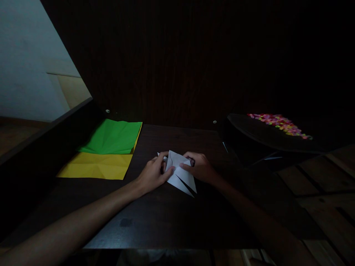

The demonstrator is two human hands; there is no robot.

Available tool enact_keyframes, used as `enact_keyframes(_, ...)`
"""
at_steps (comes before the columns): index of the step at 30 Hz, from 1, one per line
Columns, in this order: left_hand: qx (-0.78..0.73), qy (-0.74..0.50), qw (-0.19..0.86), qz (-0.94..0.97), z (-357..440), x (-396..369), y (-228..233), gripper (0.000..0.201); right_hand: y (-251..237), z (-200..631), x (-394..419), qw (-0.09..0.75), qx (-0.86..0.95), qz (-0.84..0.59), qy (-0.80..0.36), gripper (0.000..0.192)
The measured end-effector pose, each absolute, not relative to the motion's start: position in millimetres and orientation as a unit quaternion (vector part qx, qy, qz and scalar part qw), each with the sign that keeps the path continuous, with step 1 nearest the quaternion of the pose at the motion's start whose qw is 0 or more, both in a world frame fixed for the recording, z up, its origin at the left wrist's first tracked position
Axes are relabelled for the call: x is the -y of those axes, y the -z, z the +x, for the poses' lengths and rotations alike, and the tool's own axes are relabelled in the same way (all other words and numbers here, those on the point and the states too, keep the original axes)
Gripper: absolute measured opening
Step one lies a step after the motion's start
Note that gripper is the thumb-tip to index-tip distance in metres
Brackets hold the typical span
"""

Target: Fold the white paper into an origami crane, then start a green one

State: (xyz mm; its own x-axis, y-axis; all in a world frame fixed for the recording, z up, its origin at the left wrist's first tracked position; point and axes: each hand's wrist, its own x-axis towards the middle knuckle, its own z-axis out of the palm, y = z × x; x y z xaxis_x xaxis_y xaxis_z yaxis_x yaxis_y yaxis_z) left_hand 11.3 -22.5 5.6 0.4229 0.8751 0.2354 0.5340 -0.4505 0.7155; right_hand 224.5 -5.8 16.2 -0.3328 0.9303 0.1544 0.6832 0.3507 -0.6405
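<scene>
At the dark tabletop point(166, 218), left hand point(154, 173) and right hand point(201, 167) (thumbs point(169, 173) uppermost) pinch folded white paper point(176, 159).

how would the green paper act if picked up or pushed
The green paper looks thin and creased, so it would probably be light and bend easily. Lying over the yellow paper, it might slide when pushed.

Green sheet point(113, 136) overlapping yellow sheet point(97, 166), left; multicoloured cluster point(283, 125), right; pale wall point(22, 55), upper left.
</scene>
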Motion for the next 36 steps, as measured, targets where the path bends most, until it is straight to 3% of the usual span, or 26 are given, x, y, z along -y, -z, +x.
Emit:
enact_keyframes(12, -0.450, -0.301, 0.213, 0.813, 11, 24, -1, 0.025, 4, 208, 14, 0.350, 0.789, -0.480, -0.157, 0.011)
enact_keyframes(20, -0.453, -0.325, 0.276, 0.783, 10, 21, 3, 0.044, 8, 196, 22, 0.367, 0.794, -0.467, -0.125, 0.014)
enact_keyframes(26, -0.456, -0.343, 0.267, 0.777, 6, 18, 0, 0.040, 1, 196, 23, 0.390, 0.774, -0.466, -0.179, 0.013)
enact_keyframes(31, -0.498, -0.350, 0.249, 0.753, -1, 6, 2, 0.039, -6, 202, 20, 0.404, 0.730, -0.456, -0.309, 0.015)
enact_keyframes(36, -0.511, -0.351, 0.260, 0.740, -5, -1, 4, 0.054, 0, 208, 12, 0.409, 0.740, -0.413, -0.337, 0.017)
